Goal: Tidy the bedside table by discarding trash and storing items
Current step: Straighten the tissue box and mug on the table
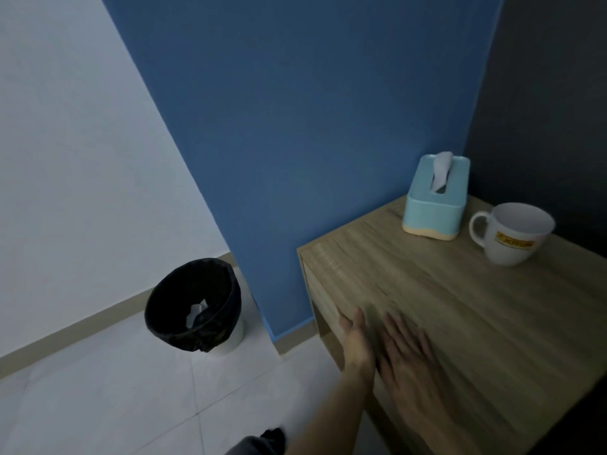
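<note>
Both empty, open-palmed, the left hand [356, 339] cups the wooden bedside surface's [476, 316] front edge as the flat right hand [407, 353] apparently sweeps crumbs towards it, the black-lined bin [193, 305] nearby.

Looked like a bedroom: wooden bedside table [460, 307] with tissue box [433, 205] and mug [512, 234], lined bin [197, 303] nearby.

The bedside table [460, 307] shows pale wood grain with a matt finish. On it, the tissue box [435, 205] looks like smooth plastic with soft paper tissue [440, 169] poking out, and the mug [514, 234] looks like glossy white ceramic. The bin [197, 307] wears a crinkled, faintly shiny black plastic liner. The floor tiles [98, 389] are smooth and pale.
</note>
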